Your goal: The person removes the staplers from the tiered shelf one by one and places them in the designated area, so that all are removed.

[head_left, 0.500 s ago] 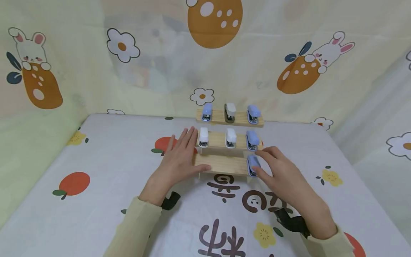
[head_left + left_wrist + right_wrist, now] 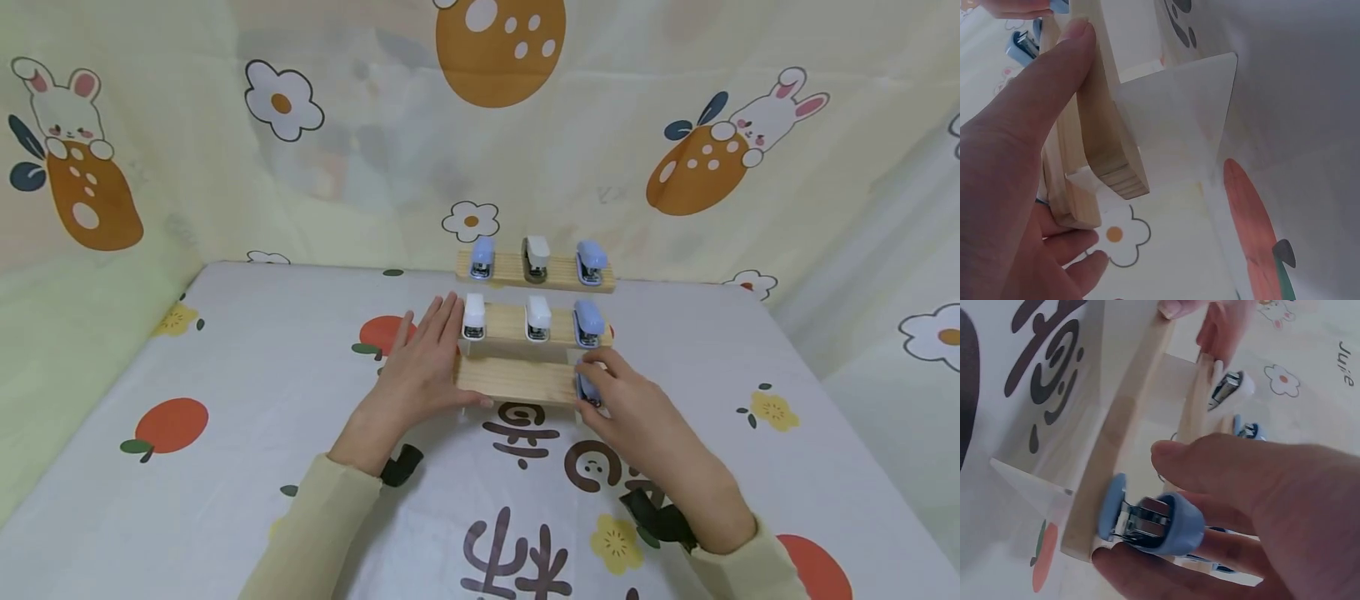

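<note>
A stepped stand of three wooden boards carries mini staplers. My left hand (image 2: 420,358) rests at its left end, fingers stretched along the side and the thumb on the front edge of the lowest board (image 2: 517,383). At that board's right end stands a blue stapler (image 2: 1182,522), its mouth facing the near side. My right hand (image 2: 622,400) is curled round this stapler, fingers along its right side and thumb toward its left. In the head view the fingers partly cover it.
On the middle board (image 2: 506,325) stand a white stapler (image 2: 474,317), a second white stapler (image 2: 537,318) and a blue one (image 2: 588,323). The back board (image 2: 510,268) holds two blue staplers and a grey-white one (image 2: 536,257). A patterned cloth (image 2: 262,375) covers the table; a printed curtain (image 2: 360,183) hangs behind.
My right hand has shifted left, closer round the blue stapler on the lowest board. The left hand stays in place at the stand; the head view has tilted slightly.
</note>
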`<state>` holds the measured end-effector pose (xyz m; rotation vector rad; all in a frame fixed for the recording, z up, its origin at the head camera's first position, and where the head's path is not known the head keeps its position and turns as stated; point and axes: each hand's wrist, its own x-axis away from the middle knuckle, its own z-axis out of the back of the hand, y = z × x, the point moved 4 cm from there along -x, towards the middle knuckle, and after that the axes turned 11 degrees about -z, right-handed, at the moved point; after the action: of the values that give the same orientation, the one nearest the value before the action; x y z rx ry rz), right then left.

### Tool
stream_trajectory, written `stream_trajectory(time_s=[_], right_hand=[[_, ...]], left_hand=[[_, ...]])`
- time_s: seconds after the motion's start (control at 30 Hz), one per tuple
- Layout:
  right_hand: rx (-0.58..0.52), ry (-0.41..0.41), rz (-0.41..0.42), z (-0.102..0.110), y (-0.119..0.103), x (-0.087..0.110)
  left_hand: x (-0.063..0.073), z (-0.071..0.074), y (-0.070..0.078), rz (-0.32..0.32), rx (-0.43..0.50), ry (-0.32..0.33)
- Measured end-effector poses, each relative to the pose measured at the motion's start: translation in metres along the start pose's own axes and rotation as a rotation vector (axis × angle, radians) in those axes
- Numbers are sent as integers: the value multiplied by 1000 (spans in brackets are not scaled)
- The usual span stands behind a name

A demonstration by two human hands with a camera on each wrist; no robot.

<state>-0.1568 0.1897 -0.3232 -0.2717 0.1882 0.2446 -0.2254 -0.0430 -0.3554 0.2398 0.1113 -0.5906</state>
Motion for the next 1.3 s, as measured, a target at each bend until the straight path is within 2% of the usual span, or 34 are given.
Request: stream_trajectory(time_s=[0.33,0.8,1.03,1.3], right_hand=[[33,76,-13,-5,-2,-2],[36,64,-12,-3,-2,-2],[32,63,16,5,-1,1],[17,28,-28,19,7,6]], left_hand=[[0,1,0,1,-28,19],[1,1,2,10,-13,-7],[0,2,3,8,-17,-6],[-1,1,5,3,-13,-5]])
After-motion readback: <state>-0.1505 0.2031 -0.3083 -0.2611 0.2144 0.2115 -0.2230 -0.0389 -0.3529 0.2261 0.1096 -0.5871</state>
